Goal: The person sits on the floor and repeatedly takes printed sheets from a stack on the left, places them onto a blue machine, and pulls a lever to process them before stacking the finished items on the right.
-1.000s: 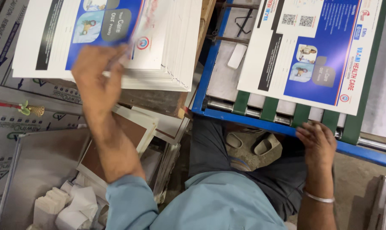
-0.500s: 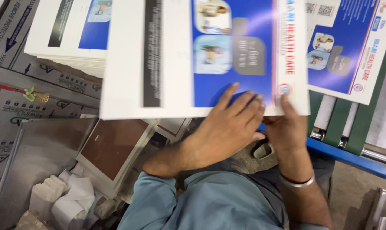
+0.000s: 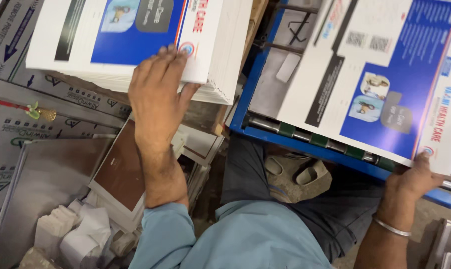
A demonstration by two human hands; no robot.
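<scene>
The right hand (image 3: 415, 178) is gripping the near corner of a single printed sheet (image 3: 380, 84), white with a blue panel; the thumb lies on top and the fingers are tucked beneath, so the hand is closed on the sheet's edge. That sheet is lying tilted across the blue metal frame (image 3: 305, 142) just beyond the right hand, its near edge overhanging a roller with green bands (image 3: 317, 140). A silver bangle (image 3: 392, 228) is sitting on the right wrist.

The left hand (image 3: 158, 92) is resting flat, fingers spread wide, on the near corner of the stack of printed sheets (image 3: 136, 40), with the thumb curling under the top sheet's edge; whether it is lifting that sheet cannot be told. The stack is lying just ahead of the left hand and is many sheets thick at its exposed edge.

Judging progress: one sheet is sitting on the frame and the stack is looking tall, so most of the handling appears to be outstanding.

Below the left forearm a brown panel (image 3: 118, 174) is lying on white boards, with crumpled white paper (image 3: 86, 234) nearer the body. Left of the left hand, printed protective film (image 3: 16, 119) is covering a flat surface, and a red cord with a brass piece (image 3: 41, 113) is lying across it. Between the arms, a tan sandal (image 3: 297, 177) is showing under the frame.
</scene>
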